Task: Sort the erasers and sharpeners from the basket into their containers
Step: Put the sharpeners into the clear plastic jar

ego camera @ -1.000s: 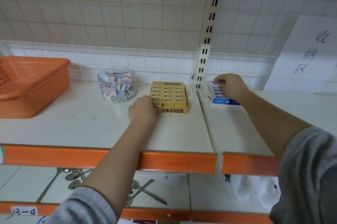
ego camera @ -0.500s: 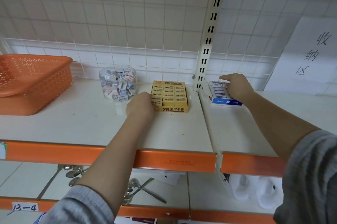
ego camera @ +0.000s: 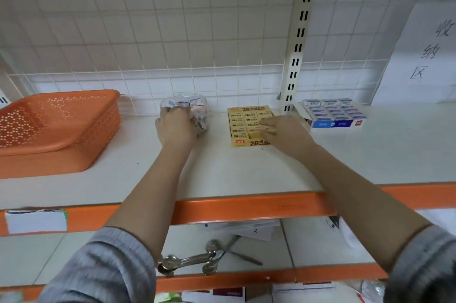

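Our left hand [ego camera: 175, 127] curls around the clear jar [ego camera: 195, 110] of small pieces. Our right hand [ego camera: 283, 133] lies on the yellow eraser box [ego camera: 243, 122], fingers fairly straight — we cannot tell if it holds anything. The blue eraser box [ego camera: 333, 112] sits just past that hand. The orange basket [ego camera: 61, 122], far left of the jar, looks empty — we think sorting is almost done.

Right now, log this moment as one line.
left hand: grips clear jar | right hand: on yellow eraser box | orange basket: left, untouched
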